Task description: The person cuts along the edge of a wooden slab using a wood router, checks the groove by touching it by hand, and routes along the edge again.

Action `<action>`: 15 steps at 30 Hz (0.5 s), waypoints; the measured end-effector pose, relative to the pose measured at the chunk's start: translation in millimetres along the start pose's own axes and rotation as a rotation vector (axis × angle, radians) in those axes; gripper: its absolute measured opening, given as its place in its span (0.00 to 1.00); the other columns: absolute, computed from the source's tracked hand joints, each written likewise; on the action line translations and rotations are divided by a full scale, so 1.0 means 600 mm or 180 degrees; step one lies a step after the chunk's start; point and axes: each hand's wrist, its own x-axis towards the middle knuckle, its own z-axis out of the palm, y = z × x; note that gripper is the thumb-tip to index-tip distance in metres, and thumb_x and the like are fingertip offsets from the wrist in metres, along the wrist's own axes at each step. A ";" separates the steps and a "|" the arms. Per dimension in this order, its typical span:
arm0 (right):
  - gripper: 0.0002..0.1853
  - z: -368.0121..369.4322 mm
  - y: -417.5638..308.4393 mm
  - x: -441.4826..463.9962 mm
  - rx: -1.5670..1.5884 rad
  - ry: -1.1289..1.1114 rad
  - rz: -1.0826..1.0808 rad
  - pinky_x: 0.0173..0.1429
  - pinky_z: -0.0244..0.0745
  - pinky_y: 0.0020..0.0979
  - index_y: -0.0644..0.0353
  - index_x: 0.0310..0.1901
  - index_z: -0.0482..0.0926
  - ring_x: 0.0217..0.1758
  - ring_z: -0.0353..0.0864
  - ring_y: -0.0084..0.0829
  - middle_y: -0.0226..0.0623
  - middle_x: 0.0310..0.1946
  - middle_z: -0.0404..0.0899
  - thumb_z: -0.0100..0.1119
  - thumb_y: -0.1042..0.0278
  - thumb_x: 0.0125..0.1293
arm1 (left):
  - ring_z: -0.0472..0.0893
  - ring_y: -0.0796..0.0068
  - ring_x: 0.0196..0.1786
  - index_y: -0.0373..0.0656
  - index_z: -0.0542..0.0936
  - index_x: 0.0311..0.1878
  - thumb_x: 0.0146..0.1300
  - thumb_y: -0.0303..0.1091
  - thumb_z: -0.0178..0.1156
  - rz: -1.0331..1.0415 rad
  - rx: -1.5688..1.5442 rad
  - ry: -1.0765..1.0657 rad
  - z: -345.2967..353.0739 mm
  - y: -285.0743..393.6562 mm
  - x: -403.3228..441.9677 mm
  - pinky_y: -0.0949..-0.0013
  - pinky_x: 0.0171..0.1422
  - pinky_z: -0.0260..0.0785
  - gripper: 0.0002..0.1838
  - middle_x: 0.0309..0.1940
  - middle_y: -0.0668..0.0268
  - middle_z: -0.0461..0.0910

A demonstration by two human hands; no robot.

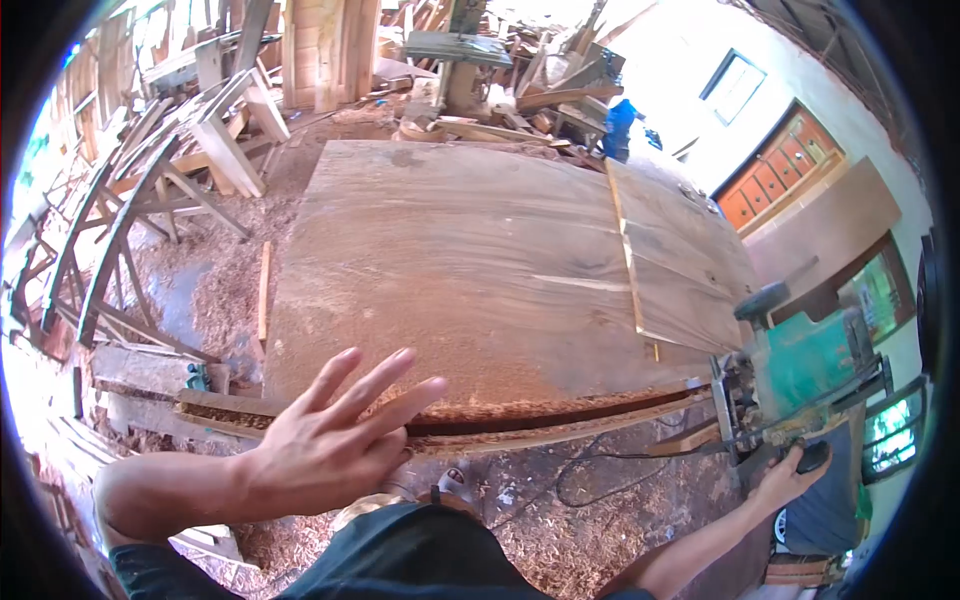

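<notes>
My left hand is spread over the near edge of a large wooden sheet, above a long board with a dark groove and shavings along it. Nothing is in its fingers. On the right, my right hand is closed round the dark knob of a green power tool. The tool sits at the right end of the board. A black cord hangs below the board, near the tool.
Wooden frames stand at the left. Scrap wood is piled at the back beside a blue object. Shavings cover the floor around my feet. An orange panelled door is at the right wall.
</notes>
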 end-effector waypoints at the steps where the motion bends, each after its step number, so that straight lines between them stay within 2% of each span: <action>1: 0.31 0.002 0.009 0.003 0.0056 0.0062 -0.0101 0.21 0.62 0.24 0.54 0.71 0.64 0.24 0.68 0.24 0.39 0.51 0.77 0.61 0.66 0.68 | 0.59 0.51 0.78 0.47 0.76 0.26 0.57 0.42 0.70 -0.0042 0.0413 0.0175 0.004 -0.006 -0.023 0.39 0.81 0.44 0.15 0.71 0.61 0.70; 5: 0.29 -0.006 0.037 0.021 -0.0014 -0.0004 -0.0084 0.21 0.61 0.24 0.56 0.70 0.67 0.25 0.70 0.25 0.41 0.52 0.77 0.60 0.65 0.68 | 0.63 0.51 0.76 0.48 0.79 0.29 0.56 0.48 0.73 -0.0517 0.0263 0.0266 -0.009 -0.030 -0.082 0.43 0.81 0.45 0.16 0.69 0.62 0.73; 8: 0.30 -0.009 0.050 0.031 -0.0061 -0.0017 0.0082 0.23 0.63 0.24 0.56 0.70 0.66 0.27 0.71 0.26 0.41 0.56 0.76 0.60 0.66 0.67 | 0.63 0.52 0.76 0.48 0.81 0.31 0.55 0.50 0.73 -0.0526 0.0548 0.0321 -0.021 -0.028 -0.103 0.44 0.81 0.46 0.17 0.68 0.61 0.74; 9: 0.30 -0.012 0.055 0.036 -0.0127 -0.0008 -0.0073 0.23 0.64 0.25 0.56 0.70 0.66 0.28 0.73 0.27 0.41 0.57 0.76 0.61 0.66 0.67 | 0.71 0.57 0.70 0.48 0.83 0.39 0.57 0.49 0.72 -0.0620 0.0346 0.0462 -0.034 -0.020 -0.084 0.48 0.74 0.60 0.16 0.64 0.64 0.77; 12: 0.29 -0.013 0.065 0.042 -0.0172 -0.0085 -0.0130 0.25 0.68 0.28 0.54 0.70 0.67 0.36 0.77 0.30 0.44 0.57 0.77 0.60 0.62 0.69 | 0.79 0.65 0.59 0.46 0.82 0.53 0.62 0.43 0.67 0.0060 -0.0112 0.0633 0.010 -0.003 -0.053 0.58 0.61 0.72 0.19 0.57 0.65 0.81; 13: 0.31 -0.016 0.103 0.070 -0.0237 0.0008 -0.0448 0.24 0.65 0.25 0.56 0.70 0.66 0.28 0.74 0.27 0.40 0.52 0.79 0.63 0.64 0.67 | 0.80 0.68 0.54 0.43 0.80 0.57 0.63 0.40 0.64 0.0157 -0.0203 0.0769 0.022 0.007 -0.035 0.63 0.56 0.73 0.20 0.54 0.65 0.81; 14: 0.32 -0.023 0.125 0.089 -0.0281 -0.0101 -0.0326 0.26 0.70 0.28 0.57 0.71 0.66 0.32 0.79 0.30 0.40 0.54 0.79 0.64 0.62 0.67 | 0.82 0.71 0.50 0.41 0.78 0.61 0.65 0.37 0.61 0.0267 -0.0283 0.0903 0.030 0.016 -0.020 0.68 0.51 0.74 0.22 0.52 0.65 0.82; 15: 0.30 -0.026 0.128 0.095 -0.0325 -0.0137 -0.0445 0.31 0.71 0.30 0.59 0.69 0.67 0.34 0.79 0.32 0.42 0.53 0.79 0.63 0.62 0.68 | 0.82 0.71 0.50 0.39 0.78 0.61 0.64 0.36 0.60 0.0224 -0.0221 0.0846 0.033 0.023 -0.016 0.69 0.52 0.74 0.23 0.51 0.63 0.82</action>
